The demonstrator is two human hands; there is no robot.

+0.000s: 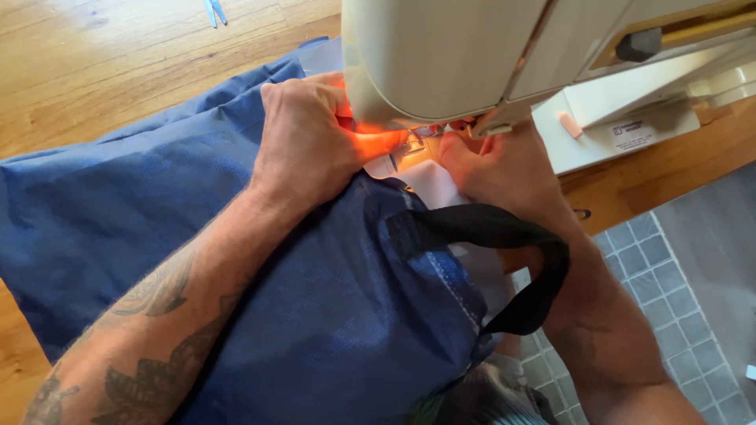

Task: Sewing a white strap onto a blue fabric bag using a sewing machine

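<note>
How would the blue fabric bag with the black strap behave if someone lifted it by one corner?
The blue fabric bag would probably sag and fold, since it already drapes in soft creases over the wooden table. It looks light for its size. The black strap curls in a loose loop, so it would likely dangle. The left hand presses it flat near the sewing machine.

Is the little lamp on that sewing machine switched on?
On: a warm orange glow lights the left hand's fingers under the sewing machine.
</note>
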